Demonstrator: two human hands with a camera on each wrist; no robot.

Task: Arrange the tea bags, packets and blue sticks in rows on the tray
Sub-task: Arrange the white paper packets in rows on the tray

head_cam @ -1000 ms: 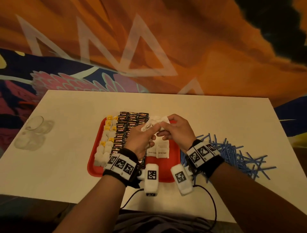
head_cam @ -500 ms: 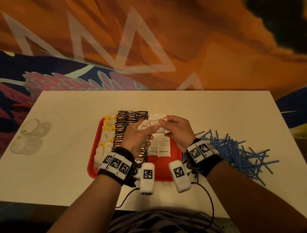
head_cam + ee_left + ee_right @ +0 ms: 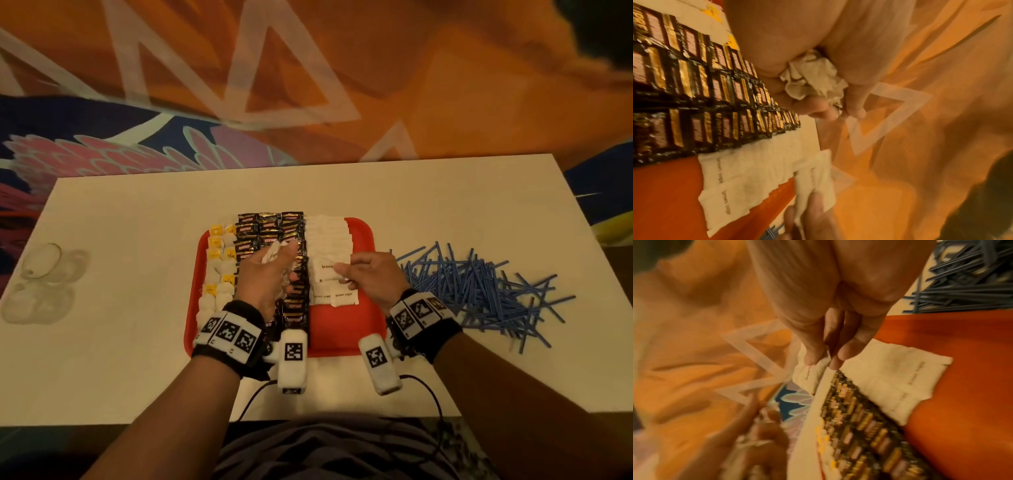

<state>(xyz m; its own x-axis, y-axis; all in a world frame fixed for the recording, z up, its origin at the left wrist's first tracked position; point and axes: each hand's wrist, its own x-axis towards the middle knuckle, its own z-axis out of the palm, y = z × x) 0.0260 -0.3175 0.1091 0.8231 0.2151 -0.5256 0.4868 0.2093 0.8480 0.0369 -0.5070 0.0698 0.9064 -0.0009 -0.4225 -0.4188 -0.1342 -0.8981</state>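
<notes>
A red tray (image 3: 342, 329) holds columns of tea bags (image 3: 219, 267) with yellow tags, dark packets (image 3: 270, 226) and white brown-sugar packets (image 3: 329, 236). My left hand (image 3: 274, 270) hovers over the dark packets and grips a crumpled bunch of white packets (image 3: 813, 78). My right hand (image 3: 346, 274) pinches one white sugar packet (image 3: 323, 269) between thumb and fingers just above the white column (image 3: 890, 379). The same packet (image 3: 816, 181) shows in the left wrist view. Blue sticks (image 3: 479, 287) lie in a loose heap on the table right of the tray.
The white table (image 3: 120, 342) carries a clear plastic container (image 3: 41, 284) near its left edge. Patterned orange and blue floor lies beyond the far edge. Wrist camera cables (image 3: 428, 394) trail toward the table's near edge.
My hands have separated: the right one drew a single white packet out of the bunch and moved right and down over the white column. The left keeps the bunch.
</notes>
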